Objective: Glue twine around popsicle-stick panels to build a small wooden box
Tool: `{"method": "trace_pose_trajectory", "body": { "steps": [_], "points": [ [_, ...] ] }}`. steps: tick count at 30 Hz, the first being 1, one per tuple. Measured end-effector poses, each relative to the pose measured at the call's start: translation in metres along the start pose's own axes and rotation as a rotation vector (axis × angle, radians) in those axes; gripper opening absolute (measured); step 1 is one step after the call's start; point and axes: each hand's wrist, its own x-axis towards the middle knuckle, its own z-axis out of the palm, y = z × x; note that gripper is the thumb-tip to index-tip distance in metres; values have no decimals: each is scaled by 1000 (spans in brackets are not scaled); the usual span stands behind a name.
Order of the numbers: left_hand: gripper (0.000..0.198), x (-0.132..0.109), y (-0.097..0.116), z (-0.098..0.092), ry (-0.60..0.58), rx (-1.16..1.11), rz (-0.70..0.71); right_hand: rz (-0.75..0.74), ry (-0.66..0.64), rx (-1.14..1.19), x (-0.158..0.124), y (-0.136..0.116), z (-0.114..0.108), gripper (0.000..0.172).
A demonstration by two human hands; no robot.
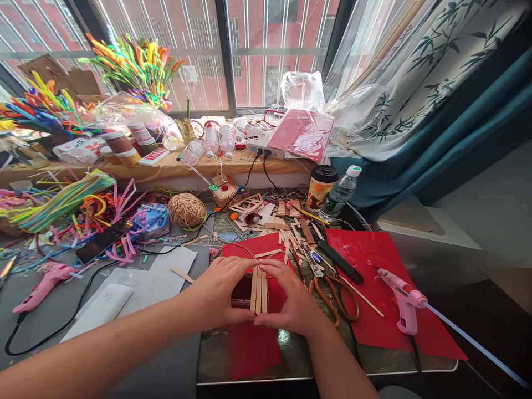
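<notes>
Well, sticks [259, 293]: three between the hands, below centre toward 6 o'clock.
Glue guns [407, 302]: two, at 9 and 3 o'clock.
Twine [187, 211]: one ball, 10 o'clock.
Sticks' look: pale, flat, side by side.
Left hand [215, 287]: curved, thumb and fingertips pinching their ends.
Right hand [295, 300]: likewise.

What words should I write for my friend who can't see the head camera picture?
A person's left hand and right hand hold a row of wooden sticks over a red sheet. One pink glue gun lies left, another right, with a twine ball farther back.
</notes>
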Motion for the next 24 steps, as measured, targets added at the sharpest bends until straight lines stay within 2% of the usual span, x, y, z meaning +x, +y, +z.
{"method": "trace_pose_trajectory", "body": {
  "steps": [16,24],
  "points": [
    [97,-1,-2,0,7,5,12,-10,3,9,1,-2,-1,102],
    [97,2,4,-2,1,-2,-6,-8,-28,-10,1,-3,0,102]
  ]
}}
